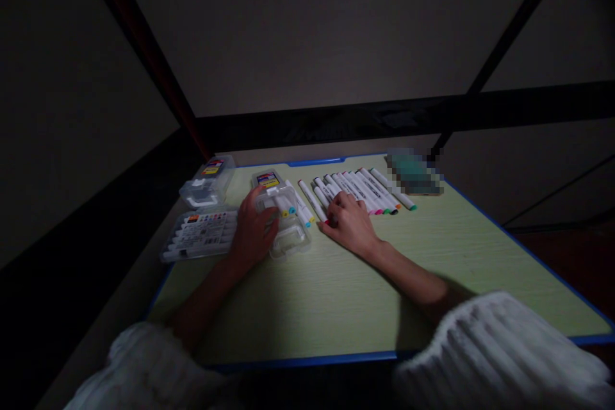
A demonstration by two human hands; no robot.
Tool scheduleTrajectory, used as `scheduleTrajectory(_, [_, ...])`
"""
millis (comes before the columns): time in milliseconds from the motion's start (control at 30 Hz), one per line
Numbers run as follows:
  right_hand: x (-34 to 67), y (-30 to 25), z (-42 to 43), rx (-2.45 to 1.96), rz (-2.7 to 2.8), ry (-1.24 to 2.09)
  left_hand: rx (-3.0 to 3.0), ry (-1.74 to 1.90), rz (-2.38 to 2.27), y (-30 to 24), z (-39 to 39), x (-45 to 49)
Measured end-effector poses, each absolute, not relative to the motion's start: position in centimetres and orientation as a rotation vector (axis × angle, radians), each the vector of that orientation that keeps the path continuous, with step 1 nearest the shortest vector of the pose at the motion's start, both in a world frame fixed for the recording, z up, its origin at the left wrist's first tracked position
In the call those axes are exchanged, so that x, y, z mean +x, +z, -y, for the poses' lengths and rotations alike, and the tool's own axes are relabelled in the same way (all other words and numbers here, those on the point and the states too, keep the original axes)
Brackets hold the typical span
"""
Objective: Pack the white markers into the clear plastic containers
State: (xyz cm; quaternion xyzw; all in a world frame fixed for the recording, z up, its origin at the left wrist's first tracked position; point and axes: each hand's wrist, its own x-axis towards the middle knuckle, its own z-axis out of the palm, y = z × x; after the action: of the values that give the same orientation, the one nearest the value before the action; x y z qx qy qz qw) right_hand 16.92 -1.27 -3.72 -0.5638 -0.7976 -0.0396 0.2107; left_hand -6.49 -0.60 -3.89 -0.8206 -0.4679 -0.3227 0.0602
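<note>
My left hand [254, 230] is curled around the left side of a clear plastic case [291, 240], its thumb bent inward over it. Inside and beside the case lie a few white markers [302, 206] with yellow and blue ends. My right hand [352, 221] has its thumb and fingers closed at the lower end of a white marker [311, 200] with a red tip, which lies slanted on the table. Just beyond that hand, several white markers [369, 189] with pink, green, black and orange ends lie side by side, partly hidden by my fingers.
A closed clear case of white markers [204, 235] lies at the table's left edge. Behind it sits another clear case [211, 180] with a red and yellow label. A blurred green flat object [414, 173] lies at the far right. Blue trim edges the light table [307, 314].
</note>
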Motion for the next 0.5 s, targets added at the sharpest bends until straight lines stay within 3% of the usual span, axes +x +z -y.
scheduleTrajectory(500, [17.40, -4.07, 0.70, -1.429, 2.036, 0.075, -2.564, -1.049, 1.490, -3.63, 0.90, -6.22])
